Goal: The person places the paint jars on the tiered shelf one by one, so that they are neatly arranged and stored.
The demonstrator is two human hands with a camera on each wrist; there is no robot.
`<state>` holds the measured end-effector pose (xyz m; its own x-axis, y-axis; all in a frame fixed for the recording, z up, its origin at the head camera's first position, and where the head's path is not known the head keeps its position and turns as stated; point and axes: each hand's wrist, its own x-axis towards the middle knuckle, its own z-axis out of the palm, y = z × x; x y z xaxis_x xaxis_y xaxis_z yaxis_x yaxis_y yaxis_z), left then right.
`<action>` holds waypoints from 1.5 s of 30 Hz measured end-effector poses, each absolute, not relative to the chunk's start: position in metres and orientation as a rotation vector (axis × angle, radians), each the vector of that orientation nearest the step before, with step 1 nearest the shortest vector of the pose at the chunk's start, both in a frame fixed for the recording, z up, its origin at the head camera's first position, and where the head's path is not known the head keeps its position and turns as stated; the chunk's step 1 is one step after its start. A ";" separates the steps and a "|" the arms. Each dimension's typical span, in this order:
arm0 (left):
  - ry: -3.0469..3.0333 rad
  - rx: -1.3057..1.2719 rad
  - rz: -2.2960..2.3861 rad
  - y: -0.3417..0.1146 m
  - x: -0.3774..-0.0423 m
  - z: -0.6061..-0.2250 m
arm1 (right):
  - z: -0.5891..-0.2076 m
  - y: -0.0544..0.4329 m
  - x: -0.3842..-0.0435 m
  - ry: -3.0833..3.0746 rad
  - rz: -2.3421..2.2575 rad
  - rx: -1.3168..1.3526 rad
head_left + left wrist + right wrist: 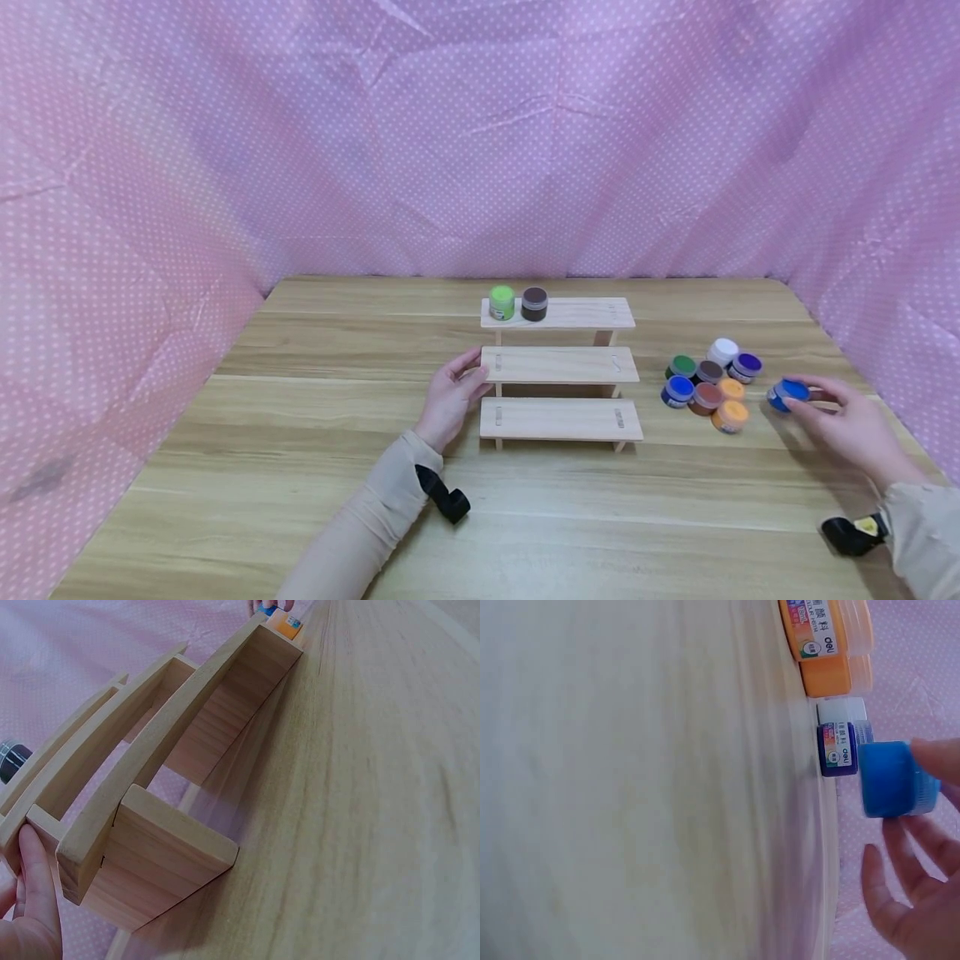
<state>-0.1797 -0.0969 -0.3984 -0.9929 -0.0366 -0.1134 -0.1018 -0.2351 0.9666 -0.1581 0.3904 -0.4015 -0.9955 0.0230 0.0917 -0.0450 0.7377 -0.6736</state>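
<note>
At right, blue jar [789, 394]: pinched by right hand [849, 427], right of clustered jars [707, 398];
At centre, wooden rack [561, 419]: left end gripped by left hand [447, 402].

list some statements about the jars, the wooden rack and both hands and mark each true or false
1. The right hand holds a blue jar. True.
2. The left hand holds a jar. False: it holds the wooden rack.
3. A lime green jar stands on the top shelf. True.
4. The white jar stands on the rack. False: it is on the table.
5. The rack has two shelves. False: three.
</note>
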 end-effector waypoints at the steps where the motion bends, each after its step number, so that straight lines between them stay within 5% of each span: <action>1: 1.918 -0.173 2.430 -0.097 -0.180 -0.399 | -0.401 0.390 -0.157 -2.814 1.133 0.010; 45: 1.885 -0.180 2.444 -0.097 -0.180 -0.400 | -0.353 0.262 -0.170 -2.547 1.630 0.160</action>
<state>-0.1798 -0.0971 -0.4001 -0.9920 -0.0317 -0.1220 -0.1100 -0.2556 0.9605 -0.1702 0.2619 -0.3526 -0.9880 -0.0280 0.1517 -0.1495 0.4166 -0.8967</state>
